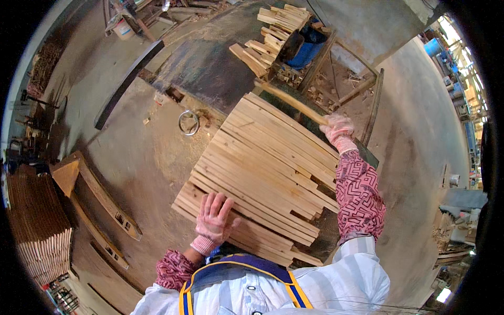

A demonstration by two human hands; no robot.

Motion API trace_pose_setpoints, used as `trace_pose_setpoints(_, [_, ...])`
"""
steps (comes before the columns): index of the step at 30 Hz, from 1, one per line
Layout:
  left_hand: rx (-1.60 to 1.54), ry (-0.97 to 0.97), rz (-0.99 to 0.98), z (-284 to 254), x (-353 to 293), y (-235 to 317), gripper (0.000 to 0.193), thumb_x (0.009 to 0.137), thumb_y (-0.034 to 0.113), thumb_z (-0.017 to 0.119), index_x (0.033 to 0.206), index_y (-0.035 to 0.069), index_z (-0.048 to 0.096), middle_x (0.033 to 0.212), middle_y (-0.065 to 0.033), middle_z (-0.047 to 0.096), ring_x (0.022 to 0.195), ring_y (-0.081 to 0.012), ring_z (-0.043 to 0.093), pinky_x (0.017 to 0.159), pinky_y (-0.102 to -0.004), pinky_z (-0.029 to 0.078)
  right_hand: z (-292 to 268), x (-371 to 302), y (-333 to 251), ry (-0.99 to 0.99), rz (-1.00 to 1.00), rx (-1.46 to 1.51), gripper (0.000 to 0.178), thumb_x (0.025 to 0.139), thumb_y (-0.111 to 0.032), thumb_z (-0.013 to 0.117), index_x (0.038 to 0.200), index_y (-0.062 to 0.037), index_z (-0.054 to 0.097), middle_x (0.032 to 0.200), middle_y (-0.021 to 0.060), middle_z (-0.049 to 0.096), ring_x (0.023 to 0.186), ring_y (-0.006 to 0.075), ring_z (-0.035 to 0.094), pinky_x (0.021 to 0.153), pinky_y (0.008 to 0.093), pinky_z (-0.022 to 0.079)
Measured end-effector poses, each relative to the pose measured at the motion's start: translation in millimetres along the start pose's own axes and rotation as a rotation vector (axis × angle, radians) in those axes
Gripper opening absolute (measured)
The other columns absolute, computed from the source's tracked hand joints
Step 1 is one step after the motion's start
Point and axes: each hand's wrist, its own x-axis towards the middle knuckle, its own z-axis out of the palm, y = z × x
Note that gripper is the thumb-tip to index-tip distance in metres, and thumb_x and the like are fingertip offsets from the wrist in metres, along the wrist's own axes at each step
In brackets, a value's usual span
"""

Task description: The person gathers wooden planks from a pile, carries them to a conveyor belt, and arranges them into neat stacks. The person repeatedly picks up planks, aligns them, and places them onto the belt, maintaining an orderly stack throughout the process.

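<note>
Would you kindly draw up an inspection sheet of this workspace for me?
Surface: dark table, largely covered.
Job's things: wooden strips lie side by side, their right ends uneven; a wooden stick is held at their far edge.
Clutter: short wood pieces piled beyond the strips; metal ring to their left.
Hands: both gloved; left hand on the strips, right hand gripping the stick.
Cables: nothing clearly identifiable.
Surroundings: stacked wood at far left.

Room to pass lies left of the wooden strips (257, 163), bar a metal ring (197, 124).
</note>
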Motion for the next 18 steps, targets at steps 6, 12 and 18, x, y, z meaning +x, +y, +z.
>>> trace_pose_setpoints(6, [0.021,-0.057,0.003,9,5,-6,0.075,0.057,0.031,0.078,0.123,0.009,0.052,0.127,-0.0168,0.047,0.121,-0.0407,0.042,0.102,-0.0562,0.034,53,33,2,-0.034,-0.243,0.334,0.045,0.086,-0.037,0.059,0.124,-0.0129,0.058,0.122,0.0110,0.058,0.119,0.0297,0.050,0.101,0.0371,0.038])
trace_pose_setpoints(12, [0.037,-0.058,-0.012,7,4,-5,0.073,0.058,0.031,0.077,0.123,0.008,0.052,0.127,-0.0177,0.047,0.121,-0.0409,0.042,0.102,-0.0563,0.033,27,33,-1,-0.159,-0.375,0.379,0.044,0.092,-0.040,0.046,0.128,-0.0144,0.054,0.127,0.0126,0.055,0.118,0.0304,0.050,0.100,0.0368,0.040])
trace_pose_setpoints(18, [0.033,-0.060,0.016,2,11,-2,0.069,0.063,0.030,0.077,0.124,0.009,0.052,0.128,-0.0174,0.047,0.120,-0.0409,0.044,0.102,-0.0561,0.034,54,48,9,-0.193,-0.412,0.504,0.043,0.095,-0.041,0.043,0.126,-0.0129,0.057,0.123,0.0143,0.058,0.116,0.0313,0.052,0.097,0.0357,0.040])
